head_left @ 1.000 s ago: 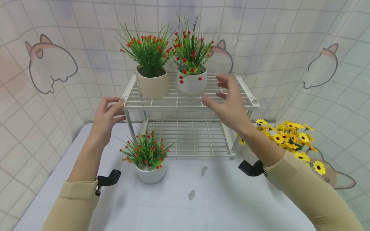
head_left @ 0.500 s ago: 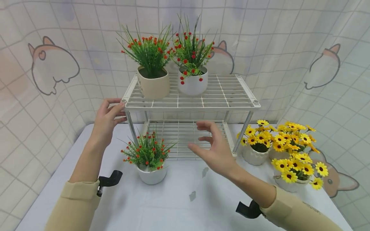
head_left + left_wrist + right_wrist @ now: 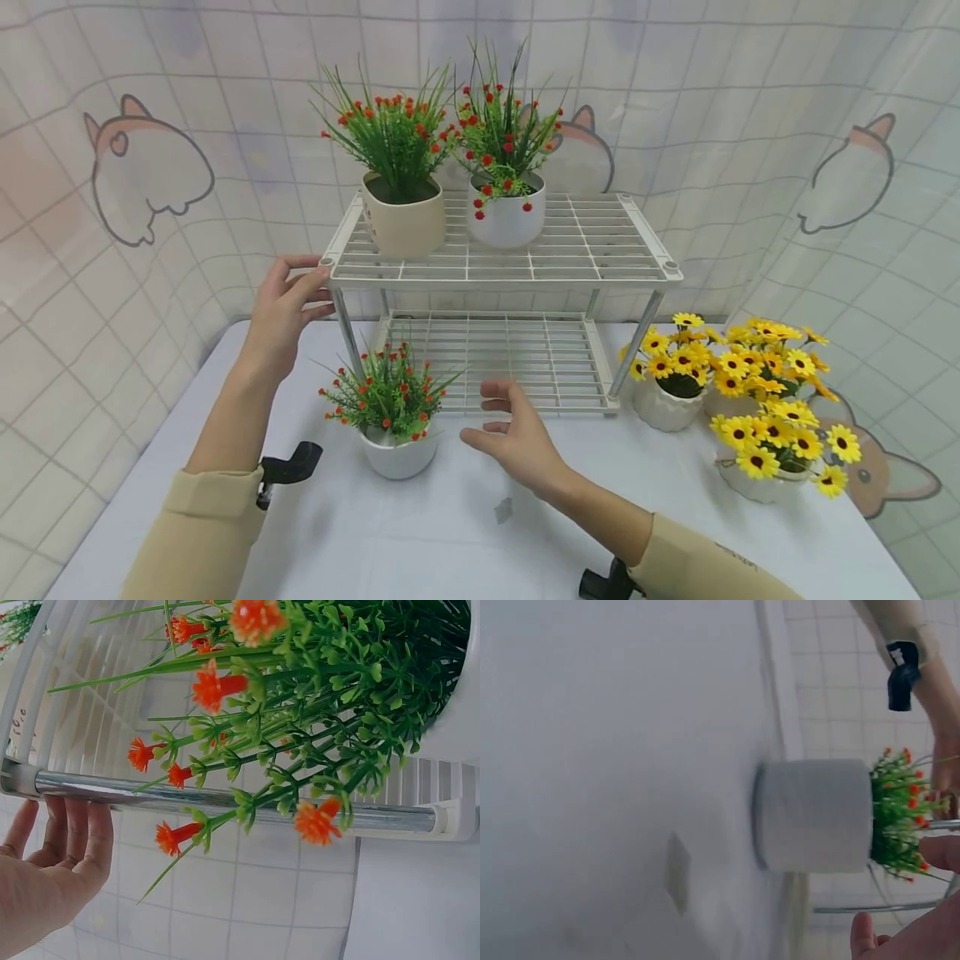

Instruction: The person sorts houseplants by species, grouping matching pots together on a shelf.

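A white two-tier wire rack (image 3: 525, 275) stands at the back of the table. My left hand (image 3: 288, 304) rests against its front left corner, fingers fairly straight along the chrome post (image 3: 225, 799). My right hand (image 3: 510, 433) hovers open and empty just above the table. It is a short way right of a small white pot of red-flowered grass (image 3: 397, 454), not touching it. The right wrist view shows that pot (image 3: 814, 816) with my fingertips (image 3: 862, 934) nearby. On the top shelf stand a beige pot (image 3: 405, 225) and a white pot (image 3: 508, 221), both with red-flowered grass.
Pots of yellow flowers stand right of the rack: one (image 3: 663, 404) by its front right leg, another (image 3: 765, 479) nearer the table's right edge. The rack's lower shelf (image 3: 517, 354) holds nothing. Patterned curtains (image 3: 750, 125) surround the white table (image 3: 450, 550).
My right hand has come down from the top shelf, beside the white pot, to just above the table, right of the small pot. The left hand has stayed at the rack's corner.
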Demonstrator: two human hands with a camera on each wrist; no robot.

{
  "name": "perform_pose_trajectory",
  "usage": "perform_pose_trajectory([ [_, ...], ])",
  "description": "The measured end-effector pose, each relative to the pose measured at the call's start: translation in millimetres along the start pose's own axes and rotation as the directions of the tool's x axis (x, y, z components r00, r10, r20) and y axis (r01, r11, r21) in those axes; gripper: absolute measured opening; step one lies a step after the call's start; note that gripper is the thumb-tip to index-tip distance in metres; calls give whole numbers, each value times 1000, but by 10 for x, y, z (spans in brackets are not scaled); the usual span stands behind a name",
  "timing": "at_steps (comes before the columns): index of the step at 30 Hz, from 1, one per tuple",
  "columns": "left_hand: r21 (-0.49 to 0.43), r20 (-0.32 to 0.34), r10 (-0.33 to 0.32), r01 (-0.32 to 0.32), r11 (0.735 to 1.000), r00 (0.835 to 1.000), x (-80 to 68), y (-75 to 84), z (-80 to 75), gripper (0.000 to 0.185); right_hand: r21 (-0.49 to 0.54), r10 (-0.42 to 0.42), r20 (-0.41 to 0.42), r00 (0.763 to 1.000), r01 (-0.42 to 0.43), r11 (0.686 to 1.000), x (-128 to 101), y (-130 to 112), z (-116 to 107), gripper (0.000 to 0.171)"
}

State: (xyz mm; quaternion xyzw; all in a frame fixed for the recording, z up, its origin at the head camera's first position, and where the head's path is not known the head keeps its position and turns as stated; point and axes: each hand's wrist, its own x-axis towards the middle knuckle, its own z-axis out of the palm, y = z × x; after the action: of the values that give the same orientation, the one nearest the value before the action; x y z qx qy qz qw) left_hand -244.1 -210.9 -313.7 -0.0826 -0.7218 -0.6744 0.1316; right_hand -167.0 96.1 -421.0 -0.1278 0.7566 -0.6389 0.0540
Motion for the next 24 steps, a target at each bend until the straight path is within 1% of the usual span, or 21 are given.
perform_pose_trajectory([
  [5, 1, 0, 1, -1, 1000, 1000, 4, -3, 1, 31, 34, 70, 16, 997, -71, 997, 59, 179, 187, 74],
  [8, -1, 0, 7, -7, 1000, 1000, 7, -3, 11, 32, 44, 87, 18, 996, -87, 995, 92, 267, 302, 79],
  [11, -2, 6, 11, -11, 1000, 1000, 10, 1, 26, 32, 52, 80, 13, 997, -80, 995, 126, 348, 402, 83],
  [17, -12, 4, 8, -8, 1000, 1000, 7, 4, 19, 30, 113, 81, 7, 997, -82, 990, 207, 461, 579, 86],
  [20, -4, 3, 8, -8, 1000, 1000, 4, 0, 12, 30, 108, 70, 14, 997, -71, 992, 234, 493, 672, 89],
  [24, 0, 4, 7, -7, 1000, 1000, -1, -9, 9, 30, 84, 23, 16, 1000, -24, 996, 268, 510, 793, 91],
])
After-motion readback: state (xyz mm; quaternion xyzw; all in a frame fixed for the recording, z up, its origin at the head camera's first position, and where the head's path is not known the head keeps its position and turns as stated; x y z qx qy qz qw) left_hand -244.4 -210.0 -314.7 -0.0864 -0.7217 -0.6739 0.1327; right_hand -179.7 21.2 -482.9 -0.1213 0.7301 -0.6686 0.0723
